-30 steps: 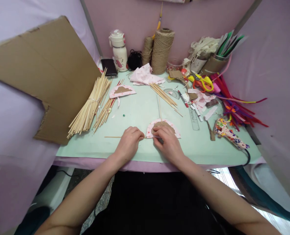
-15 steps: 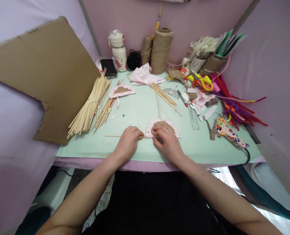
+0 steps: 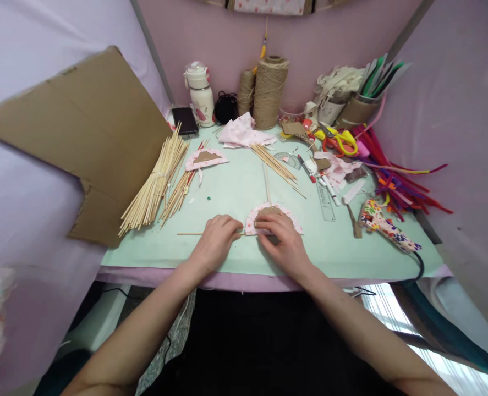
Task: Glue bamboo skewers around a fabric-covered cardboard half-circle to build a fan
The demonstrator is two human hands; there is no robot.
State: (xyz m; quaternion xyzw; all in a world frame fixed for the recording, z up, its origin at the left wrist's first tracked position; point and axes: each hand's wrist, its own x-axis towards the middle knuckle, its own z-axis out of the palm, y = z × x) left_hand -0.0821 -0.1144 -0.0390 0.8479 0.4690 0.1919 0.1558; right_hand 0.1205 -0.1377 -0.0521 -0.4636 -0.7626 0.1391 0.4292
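Head cam: my right hand (image 3: 284,242) covers the near edge of the fabric-edged cardboard half-disc (image 3: 273,215) & presses it, left hand (image 3: 218,238) pinches thin skewer (image 3: 190,234) beside it, skewer bundle (image 3: 155,184) left, glue gun (image 3: 386,225) right.

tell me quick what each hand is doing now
Left hand: closed, pinching a thin wooden stick.
Right hand: fingers pressing on the half-round pink-edged cardboard piece; grip cannot be told.
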